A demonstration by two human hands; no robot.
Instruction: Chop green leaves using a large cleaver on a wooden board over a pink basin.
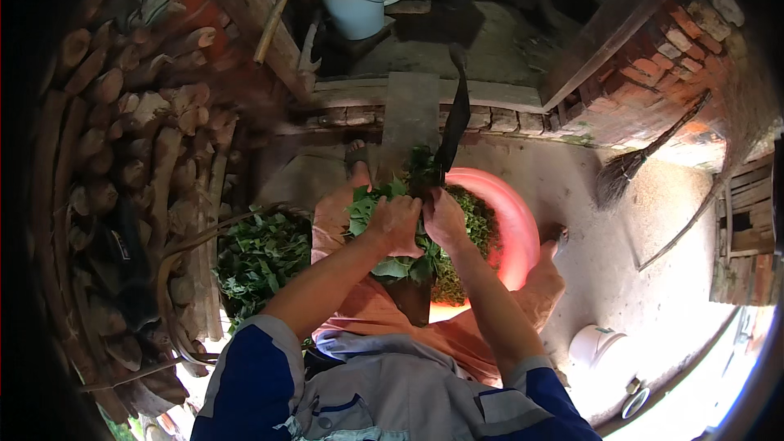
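Between my knees lies a bunch of green leaves (392, 266), with my left hand (395, 223) closed around part of it. Close beside it on the right, my right hand (443, 214) is closed near the lower end of a long dark blade (456, 113) that points away from me; what exactly its fingers grip is partly hidden. A wooden board (410, 110) runs from the doorsill down to the leaves. Under my right forearm stands a pink-red plastic basin (517, 226) holding finely chopped greens (474, 214). More loose leaves (263, 254) are heaped in a basket at my left.
Stacked firewood (135, 165) fills the left side. Beyond the wooden doorsill (490, 93) stands a light blue bucket (354, 9) with something red inside. A twig broom (618, 171) leans at the brick wall on the right. A white bucket (594, 349) stands at the lower right.
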